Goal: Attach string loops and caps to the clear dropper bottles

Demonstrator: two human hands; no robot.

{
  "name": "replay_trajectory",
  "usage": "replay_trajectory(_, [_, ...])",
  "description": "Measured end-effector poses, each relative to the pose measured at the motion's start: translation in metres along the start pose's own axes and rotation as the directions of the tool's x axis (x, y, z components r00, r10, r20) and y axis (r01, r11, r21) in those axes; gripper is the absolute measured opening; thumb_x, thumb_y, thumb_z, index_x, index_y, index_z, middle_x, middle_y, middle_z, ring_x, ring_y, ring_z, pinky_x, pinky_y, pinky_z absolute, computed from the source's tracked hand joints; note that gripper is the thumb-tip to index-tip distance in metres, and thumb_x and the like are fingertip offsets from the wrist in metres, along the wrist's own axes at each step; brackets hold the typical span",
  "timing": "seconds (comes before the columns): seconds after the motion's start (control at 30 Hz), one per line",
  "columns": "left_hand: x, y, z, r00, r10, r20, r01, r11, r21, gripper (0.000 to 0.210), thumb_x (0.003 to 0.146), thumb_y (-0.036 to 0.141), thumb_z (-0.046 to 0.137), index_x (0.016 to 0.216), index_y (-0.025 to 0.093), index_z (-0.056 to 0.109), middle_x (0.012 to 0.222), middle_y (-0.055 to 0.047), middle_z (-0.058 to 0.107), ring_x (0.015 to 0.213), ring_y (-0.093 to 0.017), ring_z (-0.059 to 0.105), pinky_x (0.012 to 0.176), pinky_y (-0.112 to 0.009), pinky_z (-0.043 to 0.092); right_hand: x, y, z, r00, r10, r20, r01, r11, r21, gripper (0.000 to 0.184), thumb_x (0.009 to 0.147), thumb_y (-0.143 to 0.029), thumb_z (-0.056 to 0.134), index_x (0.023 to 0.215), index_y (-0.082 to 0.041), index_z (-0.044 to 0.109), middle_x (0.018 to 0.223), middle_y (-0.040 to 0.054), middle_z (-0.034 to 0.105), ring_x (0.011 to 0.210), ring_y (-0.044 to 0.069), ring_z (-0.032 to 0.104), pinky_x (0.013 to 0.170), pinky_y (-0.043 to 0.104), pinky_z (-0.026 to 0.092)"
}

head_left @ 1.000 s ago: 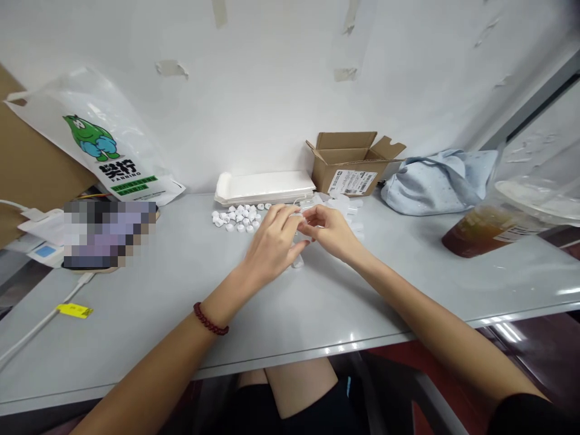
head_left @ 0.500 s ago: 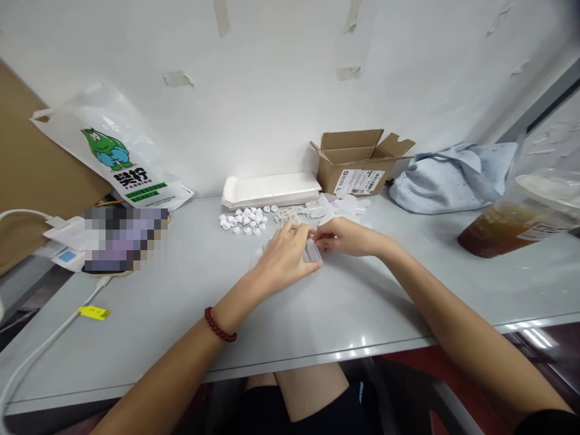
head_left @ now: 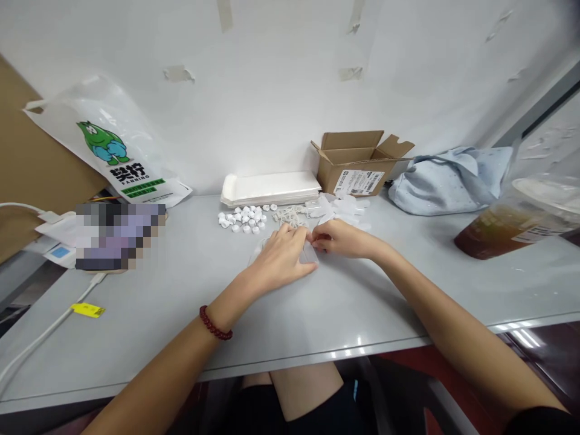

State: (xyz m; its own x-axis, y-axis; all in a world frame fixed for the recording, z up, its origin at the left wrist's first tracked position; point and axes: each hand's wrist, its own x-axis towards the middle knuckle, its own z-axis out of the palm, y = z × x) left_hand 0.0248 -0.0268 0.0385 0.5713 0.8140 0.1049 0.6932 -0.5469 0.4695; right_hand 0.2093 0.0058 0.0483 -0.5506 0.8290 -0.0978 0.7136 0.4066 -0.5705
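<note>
left hand: lies low over the clear plastic piece, thumb extended apart from the fingers. whether these fingers grip or only cover the piece cannot be told.

right hand: fingers curled inward, tips brought together at the left fingertips. what lies between them is hidden.

position of the piece: on or just above the table, mostly beneath the left hand, its near-right edge showing beside the thumb.

change: one second ago the fingertips met farther back and hid the coiled off-white parts; now both hands sit nearer the table edge and those parts are exposed. over the last half second the change is slight. this suggests close fingertip work, with the left hand probably steadying.

adjacent items: white caps beyond the left hand; loose clear pieces beyond the right.
</note>
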Motion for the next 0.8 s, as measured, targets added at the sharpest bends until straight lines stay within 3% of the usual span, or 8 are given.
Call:
replay_trajectory(0.17, [-0.001, -0.005, 0.002, 0.999, 0.034, -0.017, -0.034, 0.999, 0.038, 0.035, 0.077, 0.033, 0.061, 0.107, 0.017, 0.050, 0.106, -0.011, 0.057, 0.105, -0.031, 0.045, 0.084, -0.043, 0.043, -0.001, 0.002, -0.005, 0.999, 0.030, 0.025, -0.031, 0.999, 0.026, 0.023, 0.077, -0.010, 0.047, 0.088, -0.014, 0.067, 0.070, 0.0029, 0.066, 0.065, 0.016, 0.061, 0.064, 0.027, 0.045])
replay_trajectory(0.43, [-0.002, -0.005, -0.002, 0.999, 0.047, -0.014, -0.047, 0.999, -0.014, 0.035, 0.074, 0.034, 0.062, 0.103, 0.018, 0.053, 0.109, -0.011, 0.059, 0.108, -0.032, 0.045, 0.084, -0.044, 0.044, -0.001, -0.002, -0.005, 0.997, 0.014, 0.078, -0.014, 1.000, -0.006, 0.017, 0.076, -0.015, 0.055, 0.087, -0.015, 0.067, 0.073, 0.0024, 0.067, 0.066, 0.015, 0.060, 0.062, 0.026, 0.044])
replay_trajectory(0.57, [-0.004, -0.020, -0.021, 0.999, -0.012, -0.041, 0.007, 0.993, -0.115, 0.053, 0.070, 0.046, 0.067, 0.113, 0.019, 0.051, 0.116, -0.012, 0.060, 0.112, -0.031, 0.049, 0.086, -0.043, 0.045, -0.002, -0.002, -0.006, 0.997, 0.038, 0.073, -0.037, 0.999, -0.014, 0.020, 0.074, -0.013, 0.057, 0.091, -0.014, 0.068, 0.079, 0.0046, 0.069, 0.072, 0.016, 0.062, 0.063, 0.026, 0.045])
replay_trajectory(0.67, [-0.008, -0.039, -0.043, 0.974, -0.193, -0.120, 0.167, 0.966, -0.199, 0.044, 0.074, 0.048, 0.064, 0.107, 0.020, 0.056, 0.100, -0.010, 0.066, 0.095, -0.027, 0.060, 0.077, -0.039, 0.047, -0.003, 0.000, -0.007, 0.994, 0.058, 0.094, -0.061, 0.998, 0.026, 0.026, 0.074, -0.010, 0.053, 0.095, -0.014, 0.067, 0.074, 0.0038, 0.069, 0.069, 0.016, 0.062, 0.061, 0.026, 0.045])
replay_trajectory(0.8, [-0.018, -0.056, -0.065, 0.970, -0.242, 0.006, 0.239, 0.955, -0.176, 0.044, 0.071, 0.048, 0.066, 0.103, 0.020, 0.061, 0.092, -0.008, 0.067, 0.086, -0.024, 0.064, 0.069, -0.032, 0.048, -0.004, 0.001, -0.008, 0.988, 0.079, 0.130, -0.087, 0.994, 0.061, 0.032, 0.072, -0.008, 0.050, 0.100, -0.013, 0.065, 0.073, 0.0034, 0.068, 0.060, 0.014, 0.060, 0.054, 0.024, 0.043])
